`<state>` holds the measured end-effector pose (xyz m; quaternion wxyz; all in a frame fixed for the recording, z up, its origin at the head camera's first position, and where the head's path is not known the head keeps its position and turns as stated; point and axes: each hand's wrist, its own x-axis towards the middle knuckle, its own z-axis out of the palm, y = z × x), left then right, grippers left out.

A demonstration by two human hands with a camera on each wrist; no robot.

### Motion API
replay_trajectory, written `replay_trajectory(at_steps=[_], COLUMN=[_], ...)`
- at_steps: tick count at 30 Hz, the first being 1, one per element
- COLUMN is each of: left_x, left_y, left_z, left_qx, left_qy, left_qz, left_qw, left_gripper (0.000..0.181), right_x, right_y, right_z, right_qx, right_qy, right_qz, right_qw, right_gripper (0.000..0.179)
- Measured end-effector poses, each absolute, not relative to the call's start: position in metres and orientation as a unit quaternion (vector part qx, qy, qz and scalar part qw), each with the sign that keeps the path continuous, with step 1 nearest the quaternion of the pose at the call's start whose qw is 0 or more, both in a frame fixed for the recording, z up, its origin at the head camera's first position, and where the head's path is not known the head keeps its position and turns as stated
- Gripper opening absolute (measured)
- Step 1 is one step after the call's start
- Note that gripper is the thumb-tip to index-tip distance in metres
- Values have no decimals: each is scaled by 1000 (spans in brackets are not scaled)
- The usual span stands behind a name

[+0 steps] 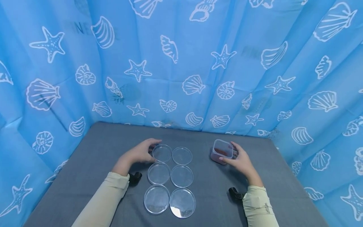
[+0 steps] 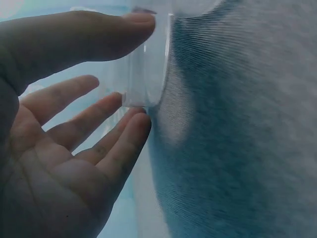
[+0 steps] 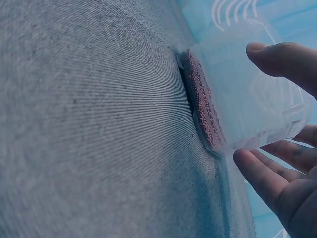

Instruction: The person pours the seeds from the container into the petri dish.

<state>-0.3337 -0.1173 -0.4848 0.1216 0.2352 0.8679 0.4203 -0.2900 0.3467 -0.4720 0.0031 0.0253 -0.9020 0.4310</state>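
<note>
At the far left of a group of clear petri dishes, my left hand (image 1: 140, 152) holds a petri dish (image 1: 162, 153) between thumb and fingers. In the left wrist view the thumb lies across the dish's side wall (image 2: 143, 79) and the fingertips meet its lower edge. On the right, my right hand (image 1: 239, 160) grips a clear square plastic tub (image 1: 214, 156), thumb at the near corner and fingers at the far right. Small dark-red granules (image 3: 203, 99) cover the tub's bottom in the right wrist view. The tub appears to stand upright on the table.
Petri dishes stand close together in two columns, including a back right dish (image 1: 182, 156), two middle dishes, a front left dish (image 1: 157, 199) and a front right dish (image 1: 182, 203). Grey cloth covers the table (image 1: 110, 135). A blue shell-print curtain (image 1: 175, 75) encloses its back and sides.
</note>
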Motion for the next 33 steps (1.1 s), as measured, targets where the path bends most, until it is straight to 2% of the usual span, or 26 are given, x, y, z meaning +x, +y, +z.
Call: replay_trajectory(at_steps=[6, 20, 33], left_x=[-338, -342, -344], left_y=[-111, -114, -122], left_z=[-484, -482, -488], left_qx=[249, 261, 244], left_qy=[882, 881, 874], left_qz=[382, 376, 392], left_qw=[118, 119, 151], left_gripper=[86, 89, 89], right_x=[-290, -290, -292], right_y=[348, 346, 322], right_z=[-470, -472, -467], right_qx=[31, 20, 59], right_qy=[-900, -904, -897], right_qz=[436, 427, 436], right_qw=[7, 29, 50], right_gripper=[101, 101, 94])
